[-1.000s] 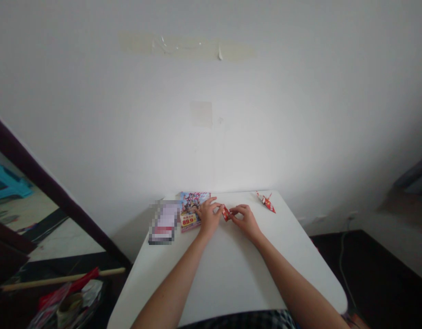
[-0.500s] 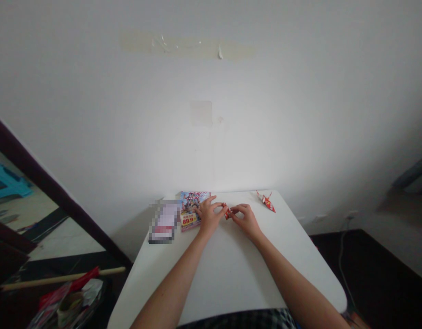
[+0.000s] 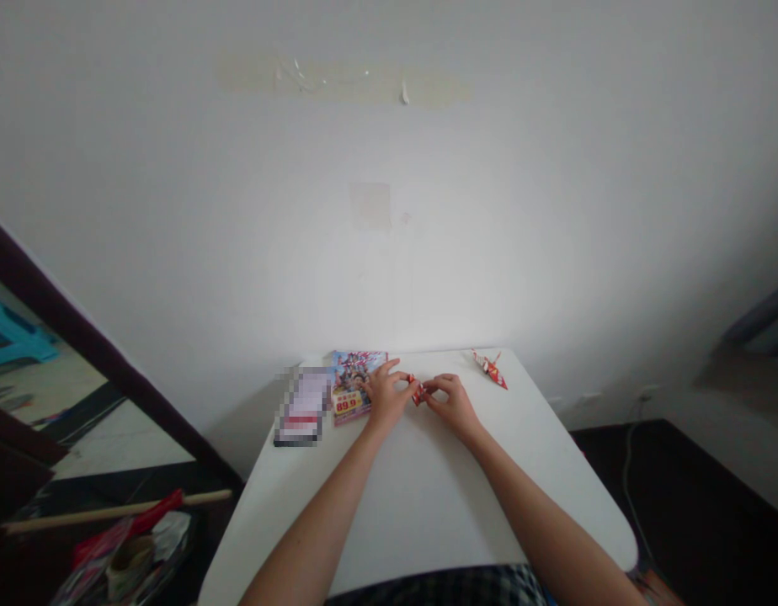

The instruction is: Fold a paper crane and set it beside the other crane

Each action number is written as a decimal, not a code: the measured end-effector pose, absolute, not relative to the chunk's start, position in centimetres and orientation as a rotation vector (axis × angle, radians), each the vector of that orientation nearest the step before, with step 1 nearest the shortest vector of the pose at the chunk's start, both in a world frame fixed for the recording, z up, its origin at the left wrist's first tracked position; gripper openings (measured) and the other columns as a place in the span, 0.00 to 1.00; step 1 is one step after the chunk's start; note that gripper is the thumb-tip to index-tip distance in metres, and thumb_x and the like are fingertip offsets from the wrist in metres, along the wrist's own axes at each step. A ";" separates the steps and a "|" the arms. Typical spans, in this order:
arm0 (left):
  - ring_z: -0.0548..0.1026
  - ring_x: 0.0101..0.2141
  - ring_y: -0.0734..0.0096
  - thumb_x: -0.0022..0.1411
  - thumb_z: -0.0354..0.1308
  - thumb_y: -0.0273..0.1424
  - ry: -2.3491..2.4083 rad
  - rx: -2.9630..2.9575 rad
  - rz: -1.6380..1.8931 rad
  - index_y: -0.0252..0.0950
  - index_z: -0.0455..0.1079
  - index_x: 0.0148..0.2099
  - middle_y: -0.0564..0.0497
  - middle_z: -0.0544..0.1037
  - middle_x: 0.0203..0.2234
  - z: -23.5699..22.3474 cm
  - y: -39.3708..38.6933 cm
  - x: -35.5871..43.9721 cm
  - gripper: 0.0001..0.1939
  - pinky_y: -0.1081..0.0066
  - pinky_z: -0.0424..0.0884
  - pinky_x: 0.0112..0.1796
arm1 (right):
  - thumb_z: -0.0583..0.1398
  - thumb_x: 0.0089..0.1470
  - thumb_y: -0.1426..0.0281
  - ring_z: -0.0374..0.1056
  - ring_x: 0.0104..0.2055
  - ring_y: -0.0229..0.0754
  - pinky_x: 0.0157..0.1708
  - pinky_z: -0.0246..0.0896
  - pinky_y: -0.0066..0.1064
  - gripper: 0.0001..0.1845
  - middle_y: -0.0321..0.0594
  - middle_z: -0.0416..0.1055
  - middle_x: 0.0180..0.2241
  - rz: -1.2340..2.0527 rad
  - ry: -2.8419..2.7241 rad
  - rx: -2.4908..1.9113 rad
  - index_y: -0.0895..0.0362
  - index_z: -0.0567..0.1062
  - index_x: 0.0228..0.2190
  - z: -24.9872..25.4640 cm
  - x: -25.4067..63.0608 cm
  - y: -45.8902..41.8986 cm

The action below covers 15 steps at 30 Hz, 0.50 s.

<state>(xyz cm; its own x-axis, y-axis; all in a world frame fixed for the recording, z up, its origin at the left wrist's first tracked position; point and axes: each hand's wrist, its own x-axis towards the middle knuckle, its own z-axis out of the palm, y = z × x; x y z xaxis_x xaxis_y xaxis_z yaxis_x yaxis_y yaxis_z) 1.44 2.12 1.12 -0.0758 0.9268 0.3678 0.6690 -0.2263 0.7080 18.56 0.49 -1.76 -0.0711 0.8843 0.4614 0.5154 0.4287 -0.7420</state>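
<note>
Between my two hands is a small folded piece of red printed paper [image 3: 417, 391], just above the table. My left hand [image 3: 386, 396] pinches its left side with thumb and index finger, the other fingers spread over the edge of a colourful printed flyer [image 3: 349, 402]. On the paper's right side, the thumb and fingertips of my right hand [image 3: 450, 402] are closed. The fingers cover part of the folds. Toward the back right of the table lies a folded red-and-white paper crane [image 3: 491, 370].
A white table [image 3: 439, 505] with rounded corners stands against the wall. At its left lies a pixelated phone-like object [image 3: 302, 408]. On the floor at left are a wooden stick [image 3: 117, 511] and a bag of rubbish [image 3: 133, 555]; a cable [image 3: 629, 471] runs down at right.
Both hands keep their pinch on the red paper, with only a tiny shift of the paper between the fingers. The view has tilted very slightly.
</note>
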 end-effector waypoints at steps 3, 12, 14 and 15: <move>0.66 0.59 0.50 0.55 0.67 0.34 1.714 1.904 1.219 0.43 0.79 0.30 0.51 0.75 0.56 1.0 2.1 1.5 0.03 0.40 0.52 0.63 | 0.64 0.52 0.68 0.66 0.48 0.50 0.53 0.60 0.43 0.09 0.39 0.78 0.32 0.483 -1.724 -1.210 0.48 0.82 0.37 -2.0 18.5 0.5; 0.66 0.60 0.52 0.56 0.66 0.31 1.680 1.891 1.221 0.41 0.79 0.30 0.50 0.75 0.57 1.5 2.0 1.4 0.03 0.44 0.54 0.63 | 0.64 0.54 0.65 0.67 0.47 0.49 0.52 0.59 0.40 0.07 0.39 0.79 0.34 0.479 -1.718 -1.224 0.48 0.82 0.36 -2.0 18.5 0.6; 0.66 0.60 0.53 0.56 0.66 0.30 1.680 1.891 1.201 0.42 0.79 0.30 0.50 0.75 0.57 1.7 1.9 1.4 0.03 0.45 0.54 0.63 | 0.63 0.57 0.61 0.67 0.48 0.48 0.53 0.57 0.40 0.08 0.38 0.79 0.34 0.486 -1.758 -1.231 0.48 0.83 0.33 -1.5 18.5 0.4; 0.65 0.61 0.53 0.56 0.66 0.31 1.682 1.892 1.190 0.42 0.79 0.30 0.51 0.75 0.57 1.8 1.8 1.4 0.03 0.45 0.53 0.63 | 0.62 0.58 0.59 0.67 0.47 0.47 0.53 0.56 0.39 0.10 0.37 0.79 0.34 0.490 -1.777 -1.225 0.48 0.83 0.32 -1.2 18.5 0.3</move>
